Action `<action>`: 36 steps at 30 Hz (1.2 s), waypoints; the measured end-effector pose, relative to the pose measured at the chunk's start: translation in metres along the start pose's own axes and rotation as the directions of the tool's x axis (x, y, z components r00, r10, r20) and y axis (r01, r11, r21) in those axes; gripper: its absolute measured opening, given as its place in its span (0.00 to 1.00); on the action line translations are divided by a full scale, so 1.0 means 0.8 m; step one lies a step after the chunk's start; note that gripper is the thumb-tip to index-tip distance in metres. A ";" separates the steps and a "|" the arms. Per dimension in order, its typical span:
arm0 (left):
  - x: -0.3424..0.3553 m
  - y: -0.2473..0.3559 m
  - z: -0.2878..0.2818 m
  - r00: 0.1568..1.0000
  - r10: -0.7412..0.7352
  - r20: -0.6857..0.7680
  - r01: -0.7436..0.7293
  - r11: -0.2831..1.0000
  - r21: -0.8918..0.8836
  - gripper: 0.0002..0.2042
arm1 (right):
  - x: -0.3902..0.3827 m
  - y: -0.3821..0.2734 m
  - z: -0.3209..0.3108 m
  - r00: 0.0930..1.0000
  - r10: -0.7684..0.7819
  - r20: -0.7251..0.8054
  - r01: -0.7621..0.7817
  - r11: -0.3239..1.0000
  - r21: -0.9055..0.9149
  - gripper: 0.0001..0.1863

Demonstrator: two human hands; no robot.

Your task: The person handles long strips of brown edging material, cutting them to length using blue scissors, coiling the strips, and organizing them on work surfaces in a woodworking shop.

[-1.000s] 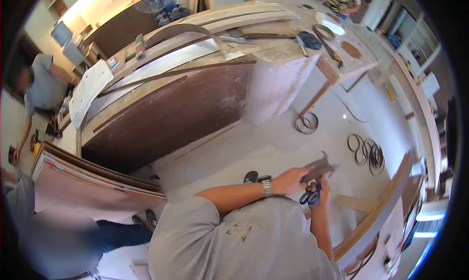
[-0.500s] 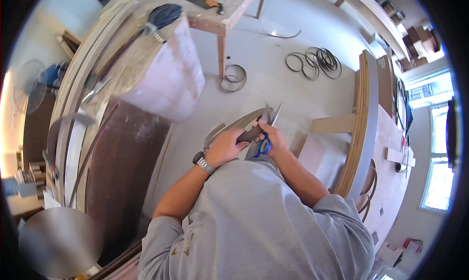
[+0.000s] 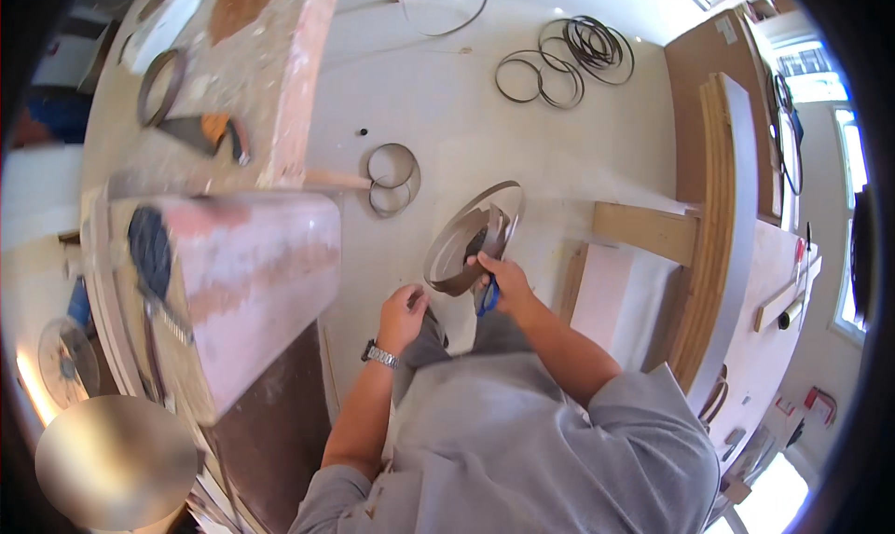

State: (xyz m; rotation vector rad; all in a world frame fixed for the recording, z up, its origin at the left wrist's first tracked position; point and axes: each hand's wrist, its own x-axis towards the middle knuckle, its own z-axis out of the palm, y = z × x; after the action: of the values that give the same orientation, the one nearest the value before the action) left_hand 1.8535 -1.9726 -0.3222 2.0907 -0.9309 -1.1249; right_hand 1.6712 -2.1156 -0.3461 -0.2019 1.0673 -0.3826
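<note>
Pale floor, dark coils; right fingers grip blue scissors, left fingers seemingly half-spread.

At the frame's centre, the scissors had blue handles and the looped strip was brown. Below, the shirt was grey, the watch silver. Upper left, the saw handle showed orange and black. Upper right, the coils were dark brown. The plywood edge at right was striped tan; the curved panel at left was blotched pink.

I am holding the left hand forward, fingers loosely curled; my right hand is gripping, its forearm slanting inward.
</note>
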 end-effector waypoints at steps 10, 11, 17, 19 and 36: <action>0.396 -0.310 0.114 0.917 -0.360 0.173 0.179 0.757 0.628 0.27 | 0.223 0.053 -0.087 0.979 -0.100 -0.179 0.095 0.995 -0.038 0.09; 0.438 -0.331 0.120 0.916 -0.381 0.124 0.228 0.750 0.621 0.31 | 0.235 0.053 -0.094 0.981 -0.080 -0.179 0.077 0.997 -0.028 0.09; 0.597 -0.383 0.211 0.920 -0.388 -0.065 0.331 0.677 0.657 0.49 | 0.240 0.062 -0.139 0.985 -0.041 -0.167 0.057 0.994 0.092 0.09; 0.612 -0.397 0.238 0.940 -0.318 -0.119 0.312 0.672 0.671 0.51 | 0.241 0.057 -0.135 0.983 -0.032 -0.180 0.047 0.995 0.083 0.09; 0.502 -0.328 0.239 0.998 -0.069 -0.013 0.067 0.872 0.485 0.12 | 0.267 0.054 -0.133 0.984 -0.012 -0.176 0.032 0.993 0.114 0.10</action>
State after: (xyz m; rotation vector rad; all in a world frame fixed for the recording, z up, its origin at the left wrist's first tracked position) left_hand 1.9276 -2.1683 -0.7943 2.5367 -1.2539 -1.0008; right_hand 1.6773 -2.1587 -0.5845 -0.0766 1.2126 -0.4884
